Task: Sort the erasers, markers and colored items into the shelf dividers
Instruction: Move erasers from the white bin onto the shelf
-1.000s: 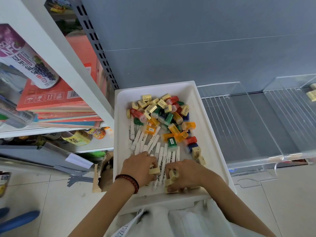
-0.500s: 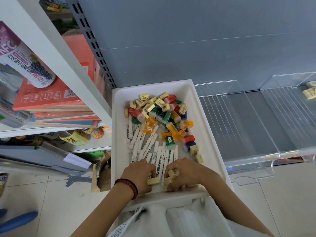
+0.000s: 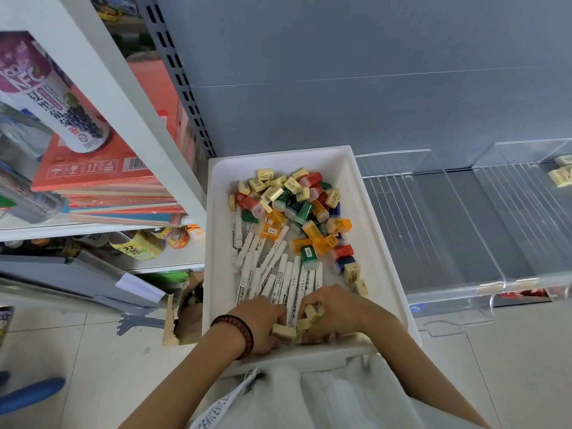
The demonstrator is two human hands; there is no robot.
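Both hands work close together at the 6 o'clock end of the white tray (image 3: 376, 230). The left hand (image 3: 263, 323) curls round cream erasers (image 3: 283, 331) and the right hand (image 3: 335, 308) pinches others. White markers (image 3: 278, 274) lie just beyond at 12 o'clock, with coloured items (image 3: 312, 232) heaped past them. Clear shelf dividers (image 3: 433, 230) stand at 3 o'clock.
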